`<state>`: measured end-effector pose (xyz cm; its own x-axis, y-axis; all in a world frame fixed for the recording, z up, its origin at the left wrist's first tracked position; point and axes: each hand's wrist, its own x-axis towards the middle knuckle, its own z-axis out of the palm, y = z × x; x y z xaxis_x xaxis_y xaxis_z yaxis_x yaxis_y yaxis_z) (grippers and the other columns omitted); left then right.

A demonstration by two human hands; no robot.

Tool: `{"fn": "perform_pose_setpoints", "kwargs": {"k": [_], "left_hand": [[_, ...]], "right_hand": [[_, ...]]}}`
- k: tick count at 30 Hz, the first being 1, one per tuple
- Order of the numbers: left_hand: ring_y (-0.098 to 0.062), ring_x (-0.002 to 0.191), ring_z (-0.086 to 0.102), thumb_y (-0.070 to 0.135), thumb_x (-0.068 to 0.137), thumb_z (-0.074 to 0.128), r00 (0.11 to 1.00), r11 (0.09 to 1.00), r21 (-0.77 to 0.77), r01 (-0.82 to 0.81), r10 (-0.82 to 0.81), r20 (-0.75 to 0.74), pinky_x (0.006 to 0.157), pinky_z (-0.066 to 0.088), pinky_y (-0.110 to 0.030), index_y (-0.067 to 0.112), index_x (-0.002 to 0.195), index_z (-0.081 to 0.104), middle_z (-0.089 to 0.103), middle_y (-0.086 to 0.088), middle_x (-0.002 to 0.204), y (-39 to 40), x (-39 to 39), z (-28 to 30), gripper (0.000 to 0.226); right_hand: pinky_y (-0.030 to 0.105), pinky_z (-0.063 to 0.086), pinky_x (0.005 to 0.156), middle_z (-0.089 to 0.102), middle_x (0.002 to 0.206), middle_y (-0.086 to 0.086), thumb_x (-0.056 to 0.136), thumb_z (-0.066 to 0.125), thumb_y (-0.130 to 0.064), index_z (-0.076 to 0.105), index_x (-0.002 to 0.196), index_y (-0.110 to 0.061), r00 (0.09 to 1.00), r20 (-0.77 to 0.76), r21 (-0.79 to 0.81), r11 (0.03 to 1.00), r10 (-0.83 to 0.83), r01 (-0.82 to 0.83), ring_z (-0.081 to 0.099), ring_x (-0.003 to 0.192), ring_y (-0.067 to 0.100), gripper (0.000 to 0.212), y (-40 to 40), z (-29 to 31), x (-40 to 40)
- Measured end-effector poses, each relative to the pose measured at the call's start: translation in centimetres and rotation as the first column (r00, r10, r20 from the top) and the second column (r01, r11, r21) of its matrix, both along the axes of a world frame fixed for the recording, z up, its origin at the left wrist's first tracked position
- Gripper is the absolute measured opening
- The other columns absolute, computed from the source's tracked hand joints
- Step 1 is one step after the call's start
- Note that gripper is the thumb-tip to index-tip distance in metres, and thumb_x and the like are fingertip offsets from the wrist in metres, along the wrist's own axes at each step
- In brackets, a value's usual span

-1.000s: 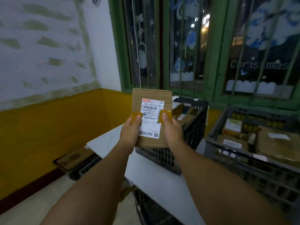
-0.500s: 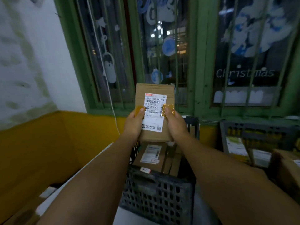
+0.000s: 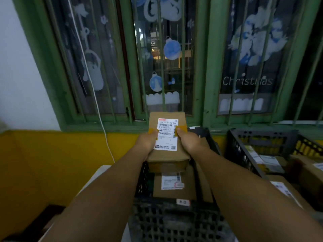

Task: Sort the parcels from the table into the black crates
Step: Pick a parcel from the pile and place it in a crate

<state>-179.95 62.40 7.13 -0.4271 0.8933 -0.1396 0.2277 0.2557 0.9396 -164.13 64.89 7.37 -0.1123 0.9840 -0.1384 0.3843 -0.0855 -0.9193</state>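
A brown cardboard parcel (image 3: 168, 154) with a white shipping label is held over the far half of a black crate (image 3: 174, 222) directly in front of me. My left hand (image 3: 147, 143) grips the parcel's left side, thumb on the label's edge. My right hand (image 3: 189, 141) grips its right side the same way. Inside the crate below lies another labelled cardboard parcel (image 3: 172, 185). A second black crate (image 3: 262, 142) stands to the right with several labelled parcels in it.
A barred green window frame (image 3: 206, 67) with Christmas stickers rises just behind the crates. A white cable (image 3: 97, 102) hangs down the yellow wall at the left. The white table's corner (image 3: 99, 173) shows left of the near crate.
The parcel has come down from an upright hold in front of the window to a tilted hold low over the near crate. The view has moved closer to the crate.
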Motion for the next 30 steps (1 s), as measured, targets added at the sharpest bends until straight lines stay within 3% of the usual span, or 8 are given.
{"fn": "perform_pose_setpoints", "kwargs": {"k": [3,6,9,12,17,21,24,30], "left_hand": [[-0.023,0.068,0.054,0.033,0.101,0.051,0.999,0.993,-0.108,0.036,-0.035,0.015,0.070,0.044,-0.034,0.004,0.101,0.060,0.058,-0.008,0.080,0.0,-0.5,-0.8,0.031],[-0.030,0.078,0.060,0.024,0.103,0.050,0.997,0.977,-0.201,0.076,-0.074,0.017,0.077,0.050,-0.040,0.008,0.074,0.050,0.061,-0.013,0.086,0.6,-1.0,-1.6,0.033],[-0.033,0.102,0.065,0.025,0.102,0.052,0.991,0.969,-0.208,0.135,-0.134,0.020,0.095,0.053,-0.044,0.002,0.106,0.059,0.066,-0.016,0.111,1.1,-0.8,-1.6,0.024],[-0.031,0.105,0.062,0.029,0.101,0.054,0.984,0.973,-0.157,0.168,-0.158,0.078,0.084,0.051,-0.037,0.006,0.134,0.055,0.062,-0.013,0.127,2.0,0.1,-0.7,0.040],[-0.032,0.083,0.066,0.028,0.099,0.053,0.950,0.979,-0.008,0.203,-0.194,0.244,0.073,0.054,-0.037,0.010,0.104,0.069,0.071,-0.015,0.099,4.7,2.1,1.0,0.025],[-0.029,0.088,0.066,0.015,0.099,0.051,0.934,0.971,0.148,0.186,-0.221,0.281,0.076,0.056,-0.039,0.019,0.104,0.065,0.071,-0.010,0.098,6.9,3.8,0.2,0.016],[-0.033,0.099,0.067,0.017,0.098,0.051,0.920,0.964,0.158,0.216,-0.255,0.297,0.091,0.055,-0.053,0.029,0.101,0.065,0.072,-0.007,0.107,8.2,4.6,-0.9,0.019],[-0.038,0.099,0.067,0.015,0.098,0.052,0.915,0.970,0.074,0.230,-0.241,0.323,0.089,0.055,-0.052,0.023,0.105,0.063,0.070,-0.016,0.107,11.3,4.7,-3.3,0.016]], "right_hand": [[0.038,0.044,0.104,0.058,0.136,0.012,0.092,0.045,-0.062,0.052,0.139,-0.012,0.999,0.031,-0.116,0.993,0.022,-0.018,0.058,0.116,0.031,0.069,0.5,-1.6,-1.0],[0.043,0.051,0.100,0.070,0.111,0.011,0.098,0.049,-0.052,0.060,0.128,-0.012,0.999,0.012,-0.173,0.984,0.037,-0.034,0.067,0.101,0.030,0.051,1.3,-2.8,-1.0],[0.041,0.055,0.094,0.072,0.105,0.012,0.097,0.056,-0.045,0.062,0.123,-0.011,0.999,-0.040,-0.221,0.975,0.005,-0.014,0.070,0.094,0.029,0.044,1.8,-2.5,-0.1],[0.040,0.057,0.091,0.074,0.104,0.012,0.096,0.059,-0.040,0.064,0.119,-0.009,0.984,-0.168,-0.231,0.973,-0.053,0.013,0.071,0.090,0.030,0.039,3.1,-1.7,0.8],[0.039,0.059,0.075,0.074,0.095,0.010,0.096,0.060,-0.034,0.069,0.104,-0.013,0.920,-0.359,-0.124,0.985,-0.154,0.116,0.070,0.081,0.028,0.024,5.5,-0.5,2.4],[0.034,0.055,0.070,0.073,0.099,0.009,0.094,0.060,-0.025,0.064,0.109,-0.013,0.870,-0.458,0.001,0.979,-0.181,0.204,0.070,0.083,0.025,0.020,7.3,-0.6,3.8],[0.046,0.058,0.082,0.073,0.097,0.010,0.092,0.060,-0.022,0.065,0.103,-0.014,0.850,-0.479,-0.015,0.970,-0.219,0.241,0.070,0.089,0.030,0.014,8.5,-1.3,4.0],[0.050,0.055,0.093,0.074,0.090,0.013,0.089,0.060,-0.027,0.071,0.082,-0.011,0.884,-0.373,-0.164,0.958,-0.282,0.237,0.069,0.091,0.035,0.021,12.3,-3.7,4.2]]}}
